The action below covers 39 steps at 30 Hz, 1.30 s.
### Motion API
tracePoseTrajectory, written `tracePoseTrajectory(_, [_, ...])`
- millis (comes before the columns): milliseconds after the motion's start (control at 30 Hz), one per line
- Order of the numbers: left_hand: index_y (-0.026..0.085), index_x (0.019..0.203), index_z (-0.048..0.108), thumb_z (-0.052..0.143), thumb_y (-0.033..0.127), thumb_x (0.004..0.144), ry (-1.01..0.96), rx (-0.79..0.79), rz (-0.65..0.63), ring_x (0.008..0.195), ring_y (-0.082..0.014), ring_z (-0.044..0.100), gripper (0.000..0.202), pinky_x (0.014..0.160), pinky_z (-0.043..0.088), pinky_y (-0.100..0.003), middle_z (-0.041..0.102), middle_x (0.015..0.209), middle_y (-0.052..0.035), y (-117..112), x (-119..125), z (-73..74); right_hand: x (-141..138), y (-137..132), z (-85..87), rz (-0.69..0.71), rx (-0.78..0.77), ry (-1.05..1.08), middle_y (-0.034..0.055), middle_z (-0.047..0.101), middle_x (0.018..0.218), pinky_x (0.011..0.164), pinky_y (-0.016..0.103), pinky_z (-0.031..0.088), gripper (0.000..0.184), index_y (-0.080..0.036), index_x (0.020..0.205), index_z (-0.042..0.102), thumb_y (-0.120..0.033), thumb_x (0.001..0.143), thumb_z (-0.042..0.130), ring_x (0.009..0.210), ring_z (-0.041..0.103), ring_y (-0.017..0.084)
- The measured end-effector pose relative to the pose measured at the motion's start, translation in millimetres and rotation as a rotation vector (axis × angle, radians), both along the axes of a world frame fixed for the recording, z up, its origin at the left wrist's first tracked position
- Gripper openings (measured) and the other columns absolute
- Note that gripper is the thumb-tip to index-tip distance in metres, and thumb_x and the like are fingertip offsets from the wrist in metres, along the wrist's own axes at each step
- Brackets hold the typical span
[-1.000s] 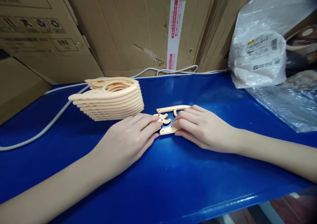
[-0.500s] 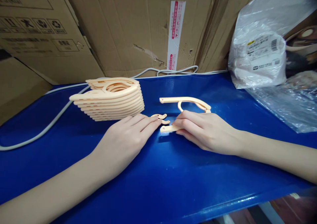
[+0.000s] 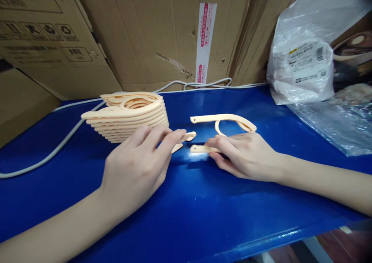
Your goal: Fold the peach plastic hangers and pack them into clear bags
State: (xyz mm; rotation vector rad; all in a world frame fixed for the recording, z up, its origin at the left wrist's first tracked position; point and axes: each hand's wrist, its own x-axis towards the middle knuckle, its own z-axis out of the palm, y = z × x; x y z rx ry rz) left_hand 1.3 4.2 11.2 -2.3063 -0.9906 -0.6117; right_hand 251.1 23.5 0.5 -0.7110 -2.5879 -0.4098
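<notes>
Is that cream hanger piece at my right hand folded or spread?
The hanger piece is spread: its holed ends stand apart, blue tabletop between them. The right hand hides part.

L hand (image 3: 138, 160) hides most of the small cream pc. (image 3: 189, 136) in its fingers, so can't tell if it joins the cream tip (image 3: 177, 148) below, & also covers lower R part of the cream stack (image 3: 130, 121). R hand (image 3: 244, 154) hides mid-section of the curved cream part (image 3: 229, 117). Forearms & carton (image 3: 52, 42) cut by pic. edges; bag label (image 3: 305, 59) too small to read.
</notes>
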Motion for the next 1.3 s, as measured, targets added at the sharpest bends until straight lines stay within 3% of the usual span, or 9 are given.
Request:
tracePoseTrajectory(133, [0.014,0.115,0.061,0.051,0.020,0.097,0.012,0.019,0.079,0.087,-0.0250,0.058,0.021,0.064,0.038,-0.034,0.066,0.093,-0.0081,1,0,-1.7,-1,0,1.5,-0.006,0.017,0.025,0.0016,0.072,0.078,0.048,0.028,0.037,0.021,-0.016,0.101,0.059,-0.027,0.103,0.041,0.059,0.067,0.015])
tracePoseTrajectory(333, [0.015,0.094,0.061,0.048,0.033,0.099,0.036,-0.050,0.039,0.078,-0.0234,0.059,0.023,0.058,0.038,-0.033,0.064,0.083,-0.0070,0,2,-4.2,-1,1,1.2,-0.036,0.023,-0.037,0.0011,0.071,0.077,0.052,0.029,0.040,0.030,-0.016,0.102,0.065,-0.031,0.105,0.040,0.060,0.066,0.015])
tracePoseTrajectory(600, [0.017,0.080,0.050,0.044,0.022,0.095,-0.034,-0.176,-0.141,0.063,-0.0173,0.053,0.017,0.050,0.032,-0.029,0.057,0.070,-0.0023,-5,6,-2.4,1,4,1.2,0.088,-0.035,-0.046,0.0016,0.068,0.079,0.052,0.026,0.042,0.033,-0.013,0.117,0.063,-0.026,0.107,0.035,0.060,0.064,0.014])
tracePoseTrajectory(767, [0.020,0.081,0.044,0.037,0.019,0.093,-0.060,-0.327,-0.179,0.057,-0.0162,0.046,0.014,0.050,0.030,-0.029,0.051,0.068,0.0003,-10,6,-6.8,3,4,1.0,0.118,-0.021,-0.053,-0.0001,0.069,0.081,0.046,0.026,0.039,0.033,-0.014,0.123,0.060,-0.028,0.107,0.034,0.057,0.062,0.011])
tracePoseTrajectory(867, [0.020,0.088,0.045,0.033,0.019,0.095,-0.081,-0.445,-0.236,0.059,-0.0159,0.049,0.015,0.051,0.032,-0.028,0.054,0.072,0.0014,-14,6,-8.4,4,3,1.7,0.135,-0.010,-0.041,-0.0010,0.069,0.079,0.045,0.025,0.038,0.033,-0.015,0.122,0.060,-0.030,0.108,0.034,0.054,0.061,0.009])
tracePoseTrajectory(1300, [0.021,0.082,0.043,0.031,0.020,0.097,-0.106,-0.619,-0.278,0.055,-0.0140,0.048,0.020,0.051,0.030,-0.028,0.052,0.069,0.0040,-14,6,-12.8,2,2,4.8,0.211,0.008,-0.023,-0.0045,0.058,0.067,0.046,0.025,0.034,0.030,-0.015,0.116,0.061,-0.028,0.108,0.035,0.051,0.052,0.009])
